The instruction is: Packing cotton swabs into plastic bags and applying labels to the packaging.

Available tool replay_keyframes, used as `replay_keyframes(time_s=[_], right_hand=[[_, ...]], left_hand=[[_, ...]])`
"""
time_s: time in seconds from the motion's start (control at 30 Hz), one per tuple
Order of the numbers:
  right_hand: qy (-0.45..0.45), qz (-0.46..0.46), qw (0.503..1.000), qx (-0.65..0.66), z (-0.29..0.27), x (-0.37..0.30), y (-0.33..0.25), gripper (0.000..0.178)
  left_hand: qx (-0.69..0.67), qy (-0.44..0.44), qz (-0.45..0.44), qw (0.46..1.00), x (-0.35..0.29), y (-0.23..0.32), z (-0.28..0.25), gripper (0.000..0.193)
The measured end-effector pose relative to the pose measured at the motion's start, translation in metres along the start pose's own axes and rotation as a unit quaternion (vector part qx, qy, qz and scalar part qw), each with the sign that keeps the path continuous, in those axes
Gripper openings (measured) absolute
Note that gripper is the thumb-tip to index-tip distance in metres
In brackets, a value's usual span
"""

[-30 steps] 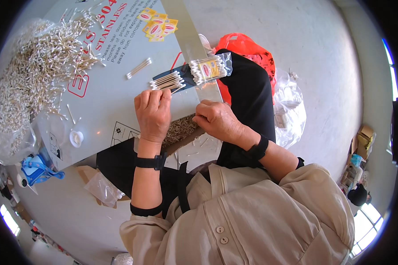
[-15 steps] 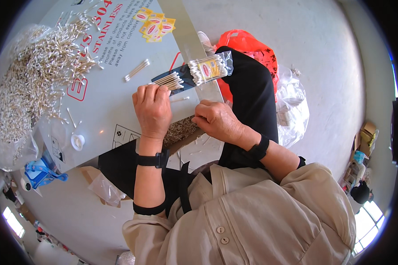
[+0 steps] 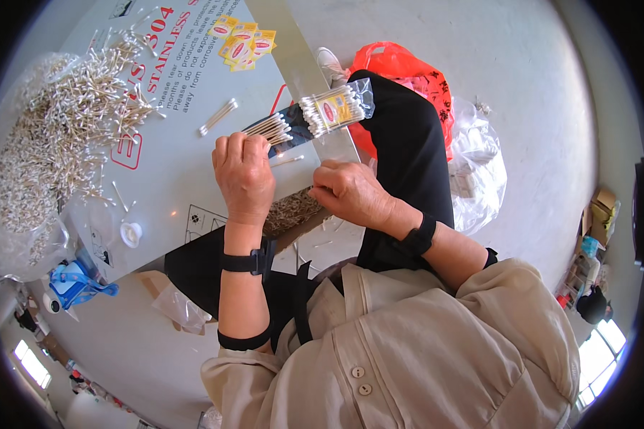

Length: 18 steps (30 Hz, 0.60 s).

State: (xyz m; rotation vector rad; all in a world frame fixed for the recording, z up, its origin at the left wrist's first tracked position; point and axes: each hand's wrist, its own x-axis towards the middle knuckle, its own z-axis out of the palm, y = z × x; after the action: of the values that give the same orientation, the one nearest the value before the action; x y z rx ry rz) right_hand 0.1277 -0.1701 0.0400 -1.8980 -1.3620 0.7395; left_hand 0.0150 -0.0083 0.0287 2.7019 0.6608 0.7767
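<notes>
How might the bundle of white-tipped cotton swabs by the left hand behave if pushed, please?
The white-tipped cotton swab bundle would probably fan out, since no band shows; it is likely light, being slender tan sticks with small tips.

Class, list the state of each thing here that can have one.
Left hand, curled, at swab bundle
Right hand, curled
Swab bundle, side by side
Swab packet, bagged
Swab heap, loose
Yellow cards, overlapping
Red bag, crumpled
Translucent bag, crumpled
Wristbands, worn

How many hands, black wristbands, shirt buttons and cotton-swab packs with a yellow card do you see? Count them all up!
Left hand and right hand: 2
Black wristbands: 2
Shirt buttons: 2
Cotton-swab pack with yellow card: 1
Total: 7
</notes>
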Motion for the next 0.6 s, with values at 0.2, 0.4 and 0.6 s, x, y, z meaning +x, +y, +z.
replay_keyframes(time_s=[0.2, 0.4, 0.6], right_hand=[[0.009, -0.012, 1.000, 0.027, -0.002, -0.003, 0.006, 0.014], [0.014, -0.021, 0.999, 0.039, -0.002, -0.004, 0.007, 0.014], [0.015, 0.000, 0.999, 0.041, -0.004, 0.000, 0.001, 0.013]], left_hand=[[-0.043, -0.087, -0.008, 0.995, -0.022, 0.014, -0.033, 0.014], [-0.077, -0.111, -0.053, 0.989, -0.032, 0.017, -0.043, 0.039], [-0.038, -0.064, -0.043, 0.996, -0.004, 0.003, -0.022, 0.034]])
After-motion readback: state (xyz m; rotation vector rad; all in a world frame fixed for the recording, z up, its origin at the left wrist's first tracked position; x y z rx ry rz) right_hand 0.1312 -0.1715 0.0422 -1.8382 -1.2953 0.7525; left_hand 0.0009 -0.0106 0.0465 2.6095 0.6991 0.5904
